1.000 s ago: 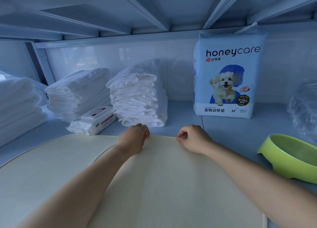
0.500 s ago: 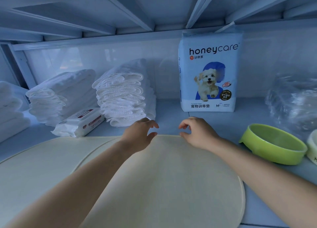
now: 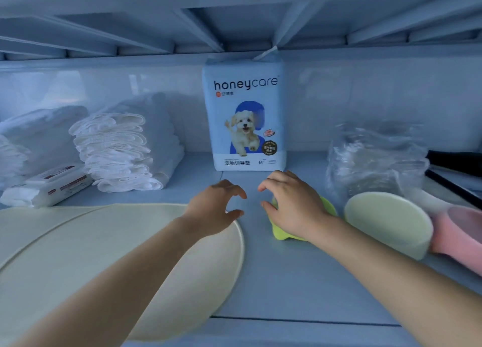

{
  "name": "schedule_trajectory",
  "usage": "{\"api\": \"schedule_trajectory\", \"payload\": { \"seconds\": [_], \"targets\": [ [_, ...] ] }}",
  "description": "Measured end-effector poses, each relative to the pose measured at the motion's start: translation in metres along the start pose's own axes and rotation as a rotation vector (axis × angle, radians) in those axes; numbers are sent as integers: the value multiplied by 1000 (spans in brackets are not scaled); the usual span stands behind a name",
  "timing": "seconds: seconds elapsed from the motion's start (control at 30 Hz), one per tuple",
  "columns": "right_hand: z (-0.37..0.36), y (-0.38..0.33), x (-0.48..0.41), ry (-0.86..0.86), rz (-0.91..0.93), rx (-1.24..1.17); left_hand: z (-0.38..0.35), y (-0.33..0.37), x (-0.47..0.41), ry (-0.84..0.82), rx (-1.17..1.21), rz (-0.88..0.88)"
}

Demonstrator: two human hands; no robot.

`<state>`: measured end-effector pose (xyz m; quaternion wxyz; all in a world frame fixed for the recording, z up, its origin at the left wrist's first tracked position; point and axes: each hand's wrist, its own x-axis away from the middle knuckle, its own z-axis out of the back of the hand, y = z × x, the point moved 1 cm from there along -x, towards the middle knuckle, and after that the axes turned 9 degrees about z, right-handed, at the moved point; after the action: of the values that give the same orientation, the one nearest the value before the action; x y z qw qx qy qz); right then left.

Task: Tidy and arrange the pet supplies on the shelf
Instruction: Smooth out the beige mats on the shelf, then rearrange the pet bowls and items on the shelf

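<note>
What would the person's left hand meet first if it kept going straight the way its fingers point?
Probably the honeycare pack standing at the back. The left hand points over bare shelf towards it, though depth is hard to judge.

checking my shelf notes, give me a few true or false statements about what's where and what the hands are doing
1. The honeycare pack stands upright at the back of the shelf. True.
2. The left hand grips the cream mat. False: its fingers are spread open above the mat's edge, holding nothing.
3. The right hand is in front of the green bowl, hiding most of it. True.
4. The wipes packet lies right of the pack. False: it lies far left, beside the folded white pads.
</note>
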<state>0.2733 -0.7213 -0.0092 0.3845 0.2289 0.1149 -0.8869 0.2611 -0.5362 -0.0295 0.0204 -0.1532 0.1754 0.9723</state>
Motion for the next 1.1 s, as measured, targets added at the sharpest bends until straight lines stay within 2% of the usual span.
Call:
{"api": "schedule_trajectory", "payload": {
  "seconds": [0.23,0.57,1.1],
  "targets": [
    [9,31,44,-99,64,-70,-24,47,23,4,-54,78],
    [7,43,64,-151,171,-38,-34,66,55,49,-50,204],
    [13,55,70,-14,159,-169,-37,89,45,83,-123,71]
  ]
}}
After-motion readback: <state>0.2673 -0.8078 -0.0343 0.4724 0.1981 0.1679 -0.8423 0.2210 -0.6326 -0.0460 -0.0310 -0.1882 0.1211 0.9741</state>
